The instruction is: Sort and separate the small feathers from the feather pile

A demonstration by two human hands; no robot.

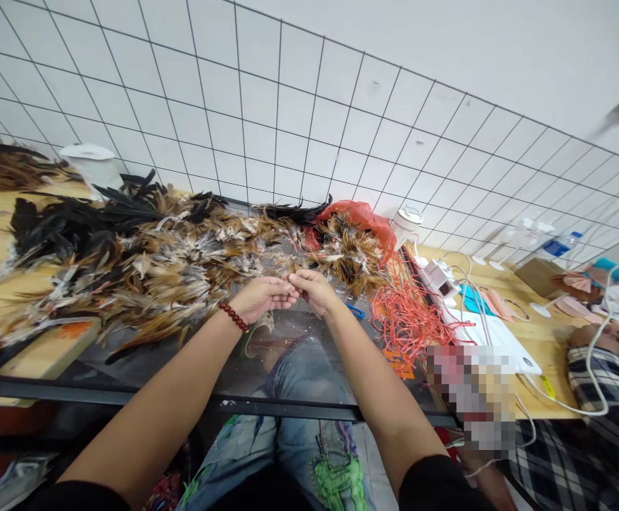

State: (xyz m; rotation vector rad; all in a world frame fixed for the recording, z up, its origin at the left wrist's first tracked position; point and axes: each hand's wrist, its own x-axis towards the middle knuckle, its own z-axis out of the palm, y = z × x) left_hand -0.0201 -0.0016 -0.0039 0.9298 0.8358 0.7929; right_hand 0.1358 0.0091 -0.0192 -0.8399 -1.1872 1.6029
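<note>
My left hand (267, 297), with a dark red bead bracelet (233, 316) at the wrist, meets my right hand (314, 289) above the near part of the glossy dark tabletop (288, 355). Thumbs and fingertips pinch close together; anything between them is too small to make out. Just beyond the hands spreads a heap of brown and white feathers (182, 259), with black feathers (67, 227) at its left. Another feather bunch (349, 248) lies behind my right hand, against a red plastic bag (368, 216). A small blue item (355, 311) is near my right wrist.
Tangled red strips (410, 312) lie to the right, near a white cup-like container (406, 220) and a white tablet-like panel (495, 341) crossed by cables. A person's plaid sleeve (602, 390) is at far right. A wire grid (309, 113) stands behind the table.
</note>
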